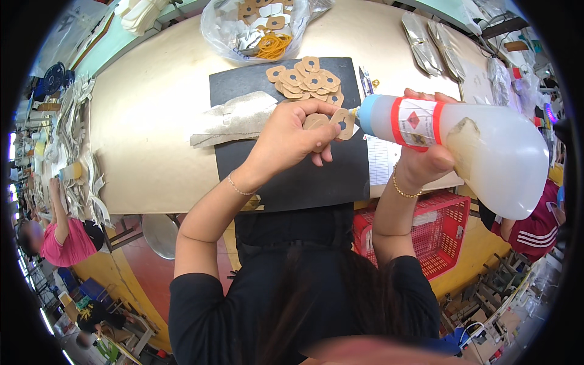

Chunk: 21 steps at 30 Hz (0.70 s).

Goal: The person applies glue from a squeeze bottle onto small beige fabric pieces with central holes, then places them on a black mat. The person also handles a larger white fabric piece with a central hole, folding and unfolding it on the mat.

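My left hand (298,132) pinches a small tan piece (345,124) with a dark mark in its middle, and further tan pieces sit in the same grip. My right hand (426,159) is wrapped round a large translucent squeeze bottle (496,146) with a blue cap and a red-edged label. The bottle lies tilted on its side, its nozzle (354,112) at the edge of the pinched piece; whether they touch I cannot tell. Beyond my hands, a heap of similar tan pieces (304,81) lies on a black mat (286,182). A greyish fabric strip (228,118) lies left of my left hand.
A clear plastic bag (210,27) at the back holds tan and white pieces and yellow rubber bands. Pens (365,80) and a printed sheet (380,161) lie right of the mat. Below the table's right side stands a red basket (453,237). A person in pink (67,243) is at far left.
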{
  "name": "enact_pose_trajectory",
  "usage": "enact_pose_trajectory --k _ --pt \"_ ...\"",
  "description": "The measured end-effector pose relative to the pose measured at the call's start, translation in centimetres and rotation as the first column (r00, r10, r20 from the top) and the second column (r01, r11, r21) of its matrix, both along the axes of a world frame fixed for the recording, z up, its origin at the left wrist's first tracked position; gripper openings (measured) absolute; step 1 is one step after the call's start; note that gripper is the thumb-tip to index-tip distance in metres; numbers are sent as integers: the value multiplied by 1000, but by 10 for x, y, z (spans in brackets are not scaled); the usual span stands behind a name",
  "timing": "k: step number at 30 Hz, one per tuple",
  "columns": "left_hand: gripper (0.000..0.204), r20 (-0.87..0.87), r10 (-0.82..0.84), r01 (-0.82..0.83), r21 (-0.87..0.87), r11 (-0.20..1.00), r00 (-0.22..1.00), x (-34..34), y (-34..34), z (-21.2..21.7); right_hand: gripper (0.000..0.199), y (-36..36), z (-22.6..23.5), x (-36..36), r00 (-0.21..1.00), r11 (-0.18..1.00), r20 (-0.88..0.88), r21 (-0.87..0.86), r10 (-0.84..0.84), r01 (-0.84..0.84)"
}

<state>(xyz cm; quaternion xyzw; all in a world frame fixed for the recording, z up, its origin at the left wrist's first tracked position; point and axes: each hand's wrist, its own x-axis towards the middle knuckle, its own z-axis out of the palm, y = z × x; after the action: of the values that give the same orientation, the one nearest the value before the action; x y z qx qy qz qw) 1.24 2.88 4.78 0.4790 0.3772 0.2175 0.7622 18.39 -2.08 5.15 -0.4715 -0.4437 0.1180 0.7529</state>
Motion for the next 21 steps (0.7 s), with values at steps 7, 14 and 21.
enact_pose_trajectory --k 7,14,21 --pt "24 10 -37 36 11 999 999 0 -3 0 92 1 -1 1 988 999 153 -40 -1 8" --pt "22 15 12 -12 -40 999 1000 1 5 -16 93 -10 0 10 999 1000 -42 -23 4 -5" --pt "20 -56 49 -46 62 997 997 4 5 -15 92 -17 -12 8 950 958 -118 39 288 -285"
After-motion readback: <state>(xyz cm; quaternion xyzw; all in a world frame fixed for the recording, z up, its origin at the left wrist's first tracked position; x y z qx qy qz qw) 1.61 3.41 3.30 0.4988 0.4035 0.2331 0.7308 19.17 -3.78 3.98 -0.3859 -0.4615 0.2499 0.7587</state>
